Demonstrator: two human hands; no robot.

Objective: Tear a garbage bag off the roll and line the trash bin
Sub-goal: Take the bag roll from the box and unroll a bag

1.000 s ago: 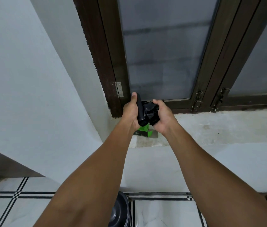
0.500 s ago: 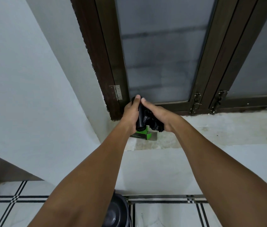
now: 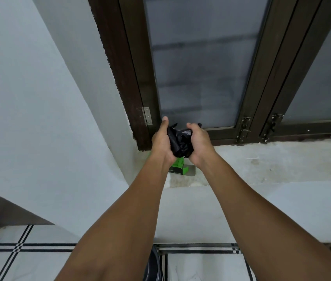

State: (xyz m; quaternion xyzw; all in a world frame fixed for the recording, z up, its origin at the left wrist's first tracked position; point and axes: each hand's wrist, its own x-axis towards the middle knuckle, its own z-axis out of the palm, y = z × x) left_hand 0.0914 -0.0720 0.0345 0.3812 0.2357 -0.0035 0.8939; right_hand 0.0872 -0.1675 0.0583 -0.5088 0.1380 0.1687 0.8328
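Note:
Both hands are raised over the window sill, holding a black garbage bag roll [image 3: 180, 141] between them. My left hand [image 3: 161, 141] grips the rolled part on the left. My right hand [image 3: 199, 145] is closed on the crumpled loose bag end on the right. Below the hands a green box [image 3: 179, 168] lies on the sill. Only a sliver of the dark trash bin [image 3: 153, 267] shows on the floor at the bottom edge, between my forearms.
A dark wooden window frame [image 3: 138, 94] with frosted panes stands right behind the hands. The concrete sill [image 3: 272, 163] runs to the right. White walls close in at the left. The tiled floor [image 3: 18, 258] with black stripes lies below.
My right hand has shifted from over the roll to its right side, and the crumpled bag end now shows between the hands. The view has tilted slightly.

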